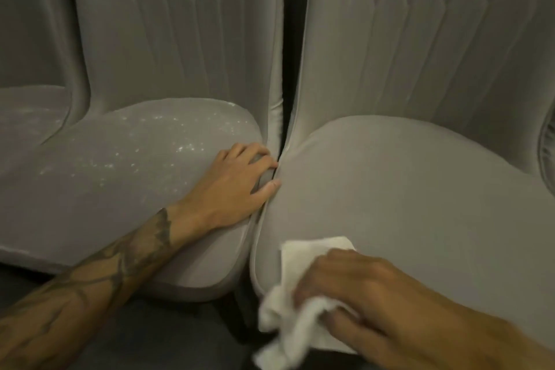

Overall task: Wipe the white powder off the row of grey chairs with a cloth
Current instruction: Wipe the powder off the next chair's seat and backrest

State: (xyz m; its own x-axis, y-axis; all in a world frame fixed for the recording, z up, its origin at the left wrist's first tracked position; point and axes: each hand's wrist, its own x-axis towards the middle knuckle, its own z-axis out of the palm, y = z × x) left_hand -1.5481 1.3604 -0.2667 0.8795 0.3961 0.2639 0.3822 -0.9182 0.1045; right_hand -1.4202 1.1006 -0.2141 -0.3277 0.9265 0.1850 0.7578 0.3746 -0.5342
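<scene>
Two grey upholstered chairs fill the view side by side, their channelled backs rising to the top edge and a narrow dark gap running between them. The right chair (405,189) has a rounded seat whose fabric looks plain and even. The middle chair (135,204) stands just beside it, the two seat edges almost touching. Only a slice of a third chair (27,111) shows at the far left, with a faint pale dusting on its seat. Dark floor (150,336) shows below the seat fronts.

A bare, tattooed forearm (105,270) reaches in from the lower left across the front of the middle seat. Its left grip (237,183) rests palm down on that seat's right edge. It is released, with the fingers spread and bending over the edge into the gap and the thumb lying along the seam of the right chair.

The right grip (369,303) comes in from the lower right, its fingers curled around a white cloth (303,261). The cloth lies on the front left part of the right chair's seat. One flat corner spreads out beyond the fingers, and a crumpled end hangs over the seat's front edge.

White powder (168,135) is scattered in specks and small flecks over the middle chair's seat. It is thickest towards the back and centre, and it lies to the left of the resting left grip.
</scene>
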